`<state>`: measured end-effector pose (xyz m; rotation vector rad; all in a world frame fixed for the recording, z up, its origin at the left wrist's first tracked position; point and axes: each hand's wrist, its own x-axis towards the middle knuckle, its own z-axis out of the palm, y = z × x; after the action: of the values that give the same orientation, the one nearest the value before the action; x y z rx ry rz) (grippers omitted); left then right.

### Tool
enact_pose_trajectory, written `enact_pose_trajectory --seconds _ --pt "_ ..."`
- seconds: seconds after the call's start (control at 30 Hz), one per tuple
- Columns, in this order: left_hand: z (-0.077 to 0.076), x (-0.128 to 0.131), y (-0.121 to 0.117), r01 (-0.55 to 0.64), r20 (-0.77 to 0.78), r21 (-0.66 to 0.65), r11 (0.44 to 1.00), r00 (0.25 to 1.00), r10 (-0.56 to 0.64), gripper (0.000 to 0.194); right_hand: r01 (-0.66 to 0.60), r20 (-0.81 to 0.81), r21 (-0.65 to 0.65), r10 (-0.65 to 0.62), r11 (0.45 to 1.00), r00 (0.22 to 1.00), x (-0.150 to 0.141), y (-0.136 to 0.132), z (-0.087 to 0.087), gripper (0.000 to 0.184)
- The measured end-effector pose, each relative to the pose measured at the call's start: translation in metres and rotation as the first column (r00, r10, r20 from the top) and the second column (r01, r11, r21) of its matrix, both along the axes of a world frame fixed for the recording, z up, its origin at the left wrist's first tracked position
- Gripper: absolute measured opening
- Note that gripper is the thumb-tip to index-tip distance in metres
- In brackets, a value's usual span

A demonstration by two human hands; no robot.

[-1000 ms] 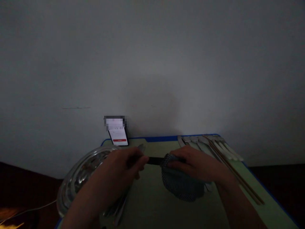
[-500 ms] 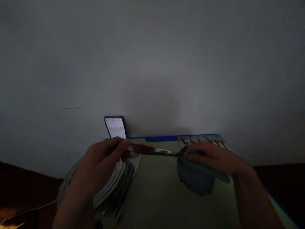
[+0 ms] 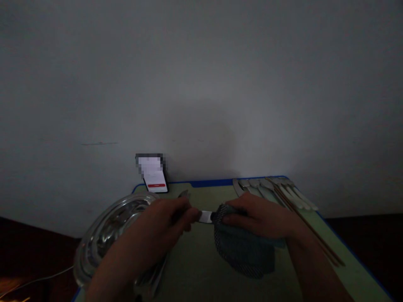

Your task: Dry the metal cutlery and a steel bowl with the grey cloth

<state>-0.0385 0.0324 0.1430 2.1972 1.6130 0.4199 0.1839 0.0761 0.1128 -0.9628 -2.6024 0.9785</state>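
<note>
I see green tabletop (image 3: 195, 264) between the metal basin (image 3: 82, 251) on the left and the cutlery row (image 3: 267, 184) on the right, its blue far edge running along the wall (image 3: 201, 84). My left hand (image 3: 173, 218) pinches one end of a flat metal utensil (image 3: 206, 217) between thumb and fingers, while my right hand (image 3: 262, 214) grips a dark cloth (image 3: 244, 253) around its other end. The utensil bridges the short gap between both hands, roughly level above the table.

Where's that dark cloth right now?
In the head view, the cloth hangs right of centre from the right hand, which grips it around part of a utensil.
</note>
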Motion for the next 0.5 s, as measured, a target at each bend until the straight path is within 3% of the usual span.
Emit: enact_pose_trajectory --seconds 0.13,0.23,0.33,0.5 --pt "-0.006 0.002 0.005 -0.083 -0.066 0.071 0.994 0.994 0.088 0.027 0.083 0.029 0.083 -0.086 0.993 0.996 -0.013 0.000 -0.006 0.030" --pt "-0.005 -0.004 0.008 -0.084 0.008 0.035 0.996 0.996 0.084 0.028 0.058 -0.003 0.036 -0.058 0.998 0.998 -0.012 0.002 -0.007 0.027" --pt "-0.001 -0.010 0.008 -0.121 0.099 0.058 0.991 0.988 0.115 0.028 0.015 -0.002 -0.061 -0.015 0.998 1.000 0.004 0.005 -0.005 0.027" --pt "0.001 -0.017 0.008 -0.196 0.165 0.081 0.977 0.970 0.181 0.028 0.113 0.013 -0.066 -0.113 0.991 0.994 0.045 0.006 -0.004 0.032"
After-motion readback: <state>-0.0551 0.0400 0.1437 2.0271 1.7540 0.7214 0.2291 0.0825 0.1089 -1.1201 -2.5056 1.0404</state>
